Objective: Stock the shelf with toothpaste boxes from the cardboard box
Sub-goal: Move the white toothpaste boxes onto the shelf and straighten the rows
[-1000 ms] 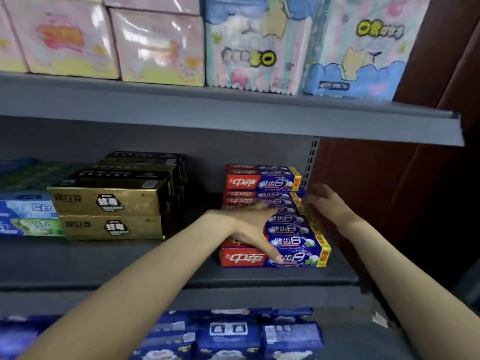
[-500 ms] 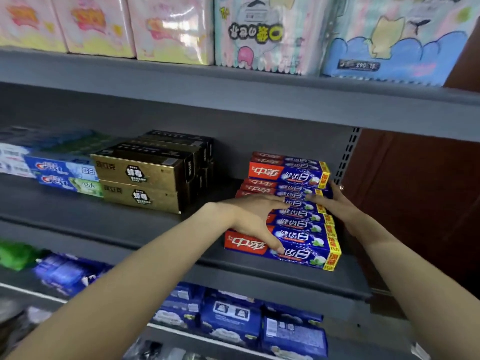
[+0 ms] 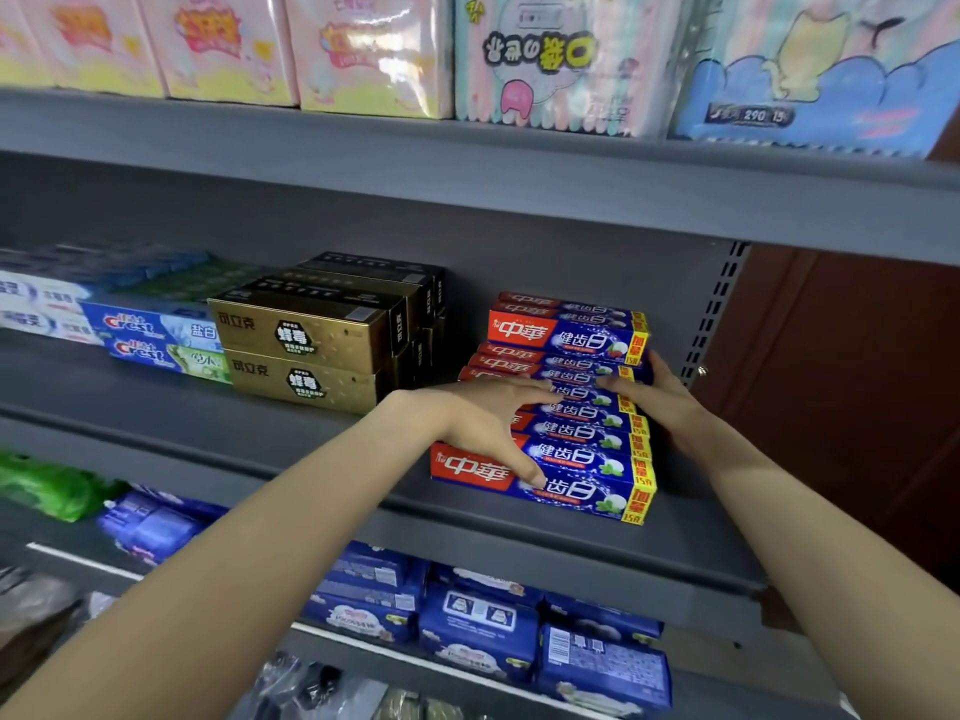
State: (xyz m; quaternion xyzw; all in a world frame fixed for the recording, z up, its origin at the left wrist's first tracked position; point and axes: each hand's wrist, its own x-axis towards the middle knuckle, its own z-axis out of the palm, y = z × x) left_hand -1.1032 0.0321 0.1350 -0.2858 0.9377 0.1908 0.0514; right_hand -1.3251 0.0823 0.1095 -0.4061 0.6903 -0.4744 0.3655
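Left hand: the left hand (image 3: 488, 423) lies flat on the red and blue toothpaste boxes (image 3: 576, 449), fingers straight, thumb on the front box. It presses and grasps nothing.
Right hand: the right hand (image 3: 660, 397) touches the right end of the pile with straight fingers, also holding nothing.
What changed: both hands sit on the same spots as a moment ago. The view has swung, so more of the left side shows.
Meaning: the boxes look placed, and the hands seem to be tidying them.
Boxes: they lie in a stepped pile on the grey shelf (image 3: 519, 543), at its right end.
Neighbours: gold boxes (image 3: 301, 350) stand just beside them.
Cardboard box: not seen.
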